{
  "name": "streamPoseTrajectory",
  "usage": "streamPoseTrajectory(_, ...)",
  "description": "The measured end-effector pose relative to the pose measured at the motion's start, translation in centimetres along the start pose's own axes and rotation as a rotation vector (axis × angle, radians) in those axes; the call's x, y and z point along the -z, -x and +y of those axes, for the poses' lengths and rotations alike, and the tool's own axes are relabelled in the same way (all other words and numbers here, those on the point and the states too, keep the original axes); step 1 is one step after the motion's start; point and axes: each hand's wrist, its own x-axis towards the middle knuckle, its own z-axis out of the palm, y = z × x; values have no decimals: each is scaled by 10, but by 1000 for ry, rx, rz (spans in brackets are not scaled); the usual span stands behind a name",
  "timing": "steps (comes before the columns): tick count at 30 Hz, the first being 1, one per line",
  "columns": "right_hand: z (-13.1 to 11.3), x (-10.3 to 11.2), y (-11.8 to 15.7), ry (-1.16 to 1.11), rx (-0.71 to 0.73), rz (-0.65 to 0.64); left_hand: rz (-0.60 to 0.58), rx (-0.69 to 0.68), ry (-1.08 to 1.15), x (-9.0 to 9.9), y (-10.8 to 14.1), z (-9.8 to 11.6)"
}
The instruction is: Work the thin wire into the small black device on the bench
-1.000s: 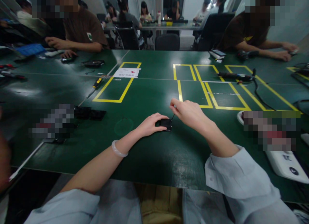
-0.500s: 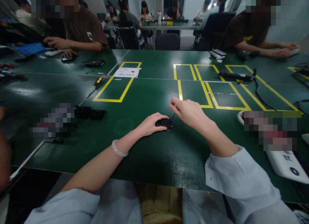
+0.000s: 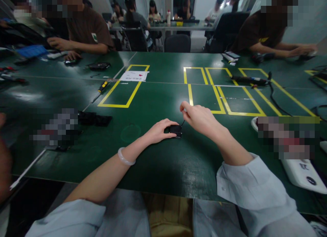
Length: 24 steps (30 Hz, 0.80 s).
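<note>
A small black rectangular block (image 3: 175, 129) rests on the green table in front of me. My left hand (image 3: 161, 130) grips it from the left, thumb on the near side and fingers on the far side. My right hand (image 3: 198, 116) is closed around a thin screwdriver (image 3: 183, 123), of which only the dark shaft shows. That shaft slants down to the block's right edge. Its handle is hidden in my fingers, and the contact at its tip is too small to make out.
Left lie black parts (image 3: 95, 119) and a yellow-black screwdriver (image 3: 103, 87). Yellow tape outlines (image 3: 113, 106) and a paper sheet (image 3: 134, 76) mark the table (image 3: 163, 169). A black corded tool (image 3: 250, 80) lies far right, a white device (image 3: 304, 175) nearer. Co-workers sit opposite.
The fingers of my right hand have shifted very slightly upward around the screwdriver. My left hand and the black block stay in place.
</note>
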Motion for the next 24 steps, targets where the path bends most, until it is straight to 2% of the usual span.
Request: streamPoseTrajectory(24,-1,0,0,-22,3,8,-8,21,7,0,0,0)
